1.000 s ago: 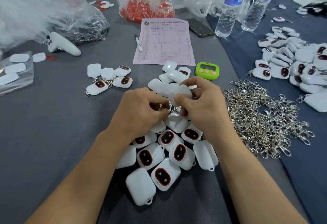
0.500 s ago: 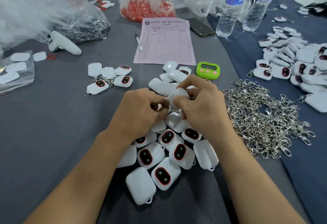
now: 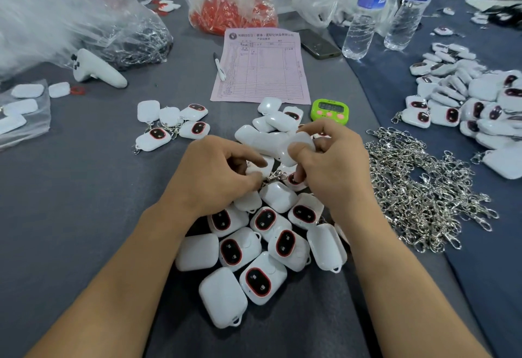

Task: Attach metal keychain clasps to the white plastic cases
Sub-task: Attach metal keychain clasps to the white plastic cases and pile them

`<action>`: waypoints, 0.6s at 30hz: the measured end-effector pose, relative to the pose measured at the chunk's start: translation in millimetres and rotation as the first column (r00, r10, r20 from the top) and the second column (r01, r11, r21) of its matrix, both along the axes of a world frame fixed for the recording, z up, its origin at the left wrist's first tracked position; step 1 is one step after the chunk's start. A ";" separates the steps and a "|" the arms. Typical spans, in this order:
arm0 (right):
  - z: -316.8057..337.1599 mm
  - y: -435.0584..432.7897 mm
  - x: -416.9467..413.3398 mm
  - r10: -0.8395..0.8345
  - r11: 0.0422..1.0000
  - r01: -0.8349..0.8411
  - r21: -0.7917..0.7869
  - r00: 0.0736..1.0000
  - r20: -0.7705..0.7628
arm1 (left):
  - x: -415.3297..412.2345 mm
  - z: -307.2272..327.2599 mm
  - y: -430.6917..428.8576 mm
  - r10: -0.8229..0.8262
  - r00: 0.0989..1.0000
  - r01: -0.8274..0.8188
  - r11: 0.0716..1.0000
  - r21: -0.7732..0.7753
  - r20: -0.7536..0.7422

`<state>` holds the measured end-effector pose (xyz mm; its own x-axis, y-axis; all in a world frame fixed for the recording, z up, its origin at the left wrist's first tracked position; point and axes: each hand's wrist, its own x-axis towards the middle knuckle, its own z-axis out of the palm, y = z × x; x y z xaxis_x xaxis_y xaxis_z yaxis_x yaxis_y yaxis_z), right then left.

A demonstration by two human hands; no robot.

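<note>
My right hand (image 3: 336, 168) grips a white plastic case (image 3: 296, 147) between thumb and fingers, above a pile of several white cases (image 3: 262, 247) with red-ringed black windows. My left hand (image 3: 217, 177) pinches a metal keychain clasp (image 3: 274, 177) that stretches toward the right hand just below the held case. Where the clasp ends is hidden by my fingers. A heap of loose metal clasps (image 3: 423, 191) lies to the right. A few cases with clasps on them (image 3: 172, 126) sit to the left.
A pink form (image 3: 262, 66) with a pen (image 3: 219, 68), a green timer (image 3: 329, 110), a phone (image 3: 320, 44) and two water bottles (image 3: 364, 10) stand behind. Plastic bags (image 3: 70, 18) lie far left, a bag of red parts (image 3: 231, 7) at the back. More cases (image 3: 474, 100) are piled far right.
My right hand has lifted and turned the case a little to the right. The clasp now shows between the two hands, pinched by my left fingers.
</note>
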<state>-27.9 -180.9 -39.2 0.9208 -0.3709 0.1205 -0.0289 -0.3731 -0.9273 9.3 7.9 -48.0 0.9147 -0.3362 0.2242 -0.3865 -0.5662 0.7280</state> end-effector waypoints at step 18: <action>1.8 1.8 -0.1 0.002 1.000 -0.002 0.015 1.000 -0.021 | -12.0 13.7 -17.1 -0.006 0.999 0.018 0.936 0.352 -0.034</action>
